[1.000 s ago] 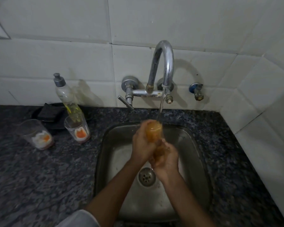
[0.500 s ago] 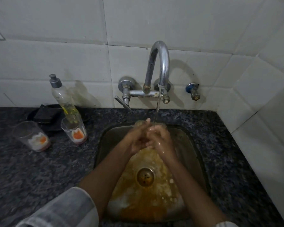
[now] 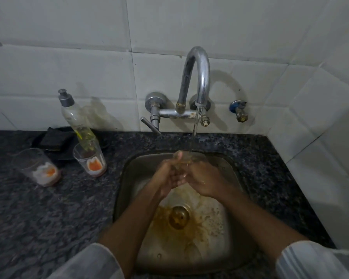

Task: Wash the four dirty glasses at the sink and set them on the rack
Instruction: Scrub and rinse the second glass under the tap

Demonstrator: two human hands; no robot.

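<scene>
Both forearms came in from the bottom edge and met over the sink (image 3: 127, 178), directly under the tap (image 3: 197, 77). Left hand (image 3: 166, 178) sat left of the stream, palm turned inward, fingers curled up and round the glass (image 3: 186, 159); one fingertip poked above the rim on the tap side. Right hand (image 3: 204, 180) sat right of the stream, back of hand up, fingers wrapped inward toward the same glass. Wrists were close together, hands touching or nearly so at the middle.

Grip state: both hands closed round the glass, holding it between them. The glass was clear and mostly hidden by the fingers; only its upper edge showed, on the tap side of the hands, with the water stream (image 3: 194, 133) landing at it. Whether it was upright or tilted could not be told.

Below the hands, brownish-orange water pooled round the drain (image 3: 178, 217) on the sink floor.

On the counter (image 3: 48, 218), left of the sink: one dirty glass (image 3: 90, 160) just beside the sink's left rim, orange and white residue in its base. A second dirty glass (image 3: 36, 168) stood farther left of the sink, same kind of residue. A soap bottle (image 3: 77, 121) leaned behind the nearer glass, toward the wall. A dark scrub pad (image 3: 56, 141) lay left of the bottle. A small blue-handled valve (image 3: 239, 109) was on the wall right of the tap.
</scene>
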